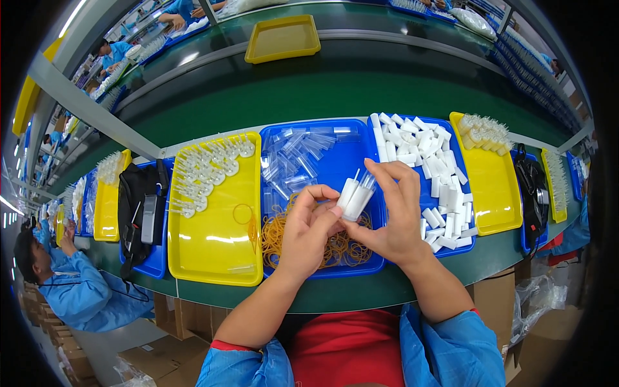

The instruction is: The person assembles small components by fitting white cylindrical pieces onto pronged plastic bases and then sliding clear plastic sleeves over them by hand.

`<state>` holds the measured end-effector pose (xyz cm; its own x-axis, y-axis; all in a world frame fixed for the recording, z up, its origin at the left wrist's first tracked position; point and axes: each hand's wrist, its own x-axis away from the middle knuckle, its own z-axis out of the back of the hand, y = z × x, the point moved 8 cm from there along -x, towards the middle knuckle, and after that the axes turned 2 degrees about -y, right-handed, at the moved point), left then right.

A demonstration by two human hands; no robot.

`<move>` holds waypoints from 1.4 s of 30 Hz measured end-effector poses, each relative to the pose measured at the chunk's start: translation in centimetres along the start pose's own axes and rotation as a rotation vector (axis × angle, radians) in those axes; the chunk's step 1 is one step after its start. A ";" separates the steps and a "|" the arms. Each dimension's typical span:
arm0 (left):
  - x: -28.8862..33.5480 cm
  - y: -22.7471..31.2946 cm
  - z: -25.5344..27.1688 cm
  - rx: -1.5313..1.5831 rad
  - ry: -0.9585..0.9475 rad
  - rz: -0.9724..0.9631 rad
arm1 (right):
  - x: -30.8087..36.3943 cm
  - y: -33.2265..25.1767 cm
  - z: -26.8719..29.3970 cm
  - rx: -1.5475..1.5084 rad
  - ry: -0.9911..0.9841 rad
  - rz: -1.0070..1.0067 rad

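Observation:
Over the middle blue tray (348, 155), both my hands meet at two small parts held side by side. One is a white cylinder (349, 191) with a thin stem sticking up; the other is a clear tube (360, 203) with white inside its lower part. My left hand (308, 226) is closed, thumb and fingers pinching the white cylinder. My right hand (398, 213) grips the clear tube, index finger at its top and thumb near its bottom. Below them, clear plastic tubes (296, 155) and tan rubber bands (274, 240) lie in the tray.
Left stands a yellow tray (213, 248) with clear round-based stemmed parts (206, 171); right, a blue tray of white cylinders (445, 174) and another yellow tray (493, 187). Beyond is a green belt (225, 97) carrying a yellow tray (284, 40). A co-worker (77, 290) sits at left.

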<state>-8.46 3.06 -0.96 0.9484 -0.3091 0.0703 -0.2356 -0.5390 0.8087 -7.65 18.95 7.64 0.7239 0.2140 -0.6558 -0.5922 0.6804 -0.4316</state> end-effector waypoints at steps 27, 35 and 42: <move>-0.3 -1.0 -0.4 0.058 -0.062 0.075 | 0.1 0.0 0.7 0.008 0.048 0.002; -0.1 -0.8 -0.6 0.031 -0.072 0.055 | 0.0 -0.3 0.7 0.000 0.035 0.022; -0.4 0.1 -0.9 0.059 -0.063 0.047 | -0.8 -0.1 0.9 0.001 0.034 0.017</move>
<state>-8.68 3.79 -0.37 0.9214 -0.3824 0.0692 -0.2932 -0.5672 0.7697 -7.90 19.33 8.78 0.7015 0.2018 -0.6835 -0.6041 0.6773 -0.4200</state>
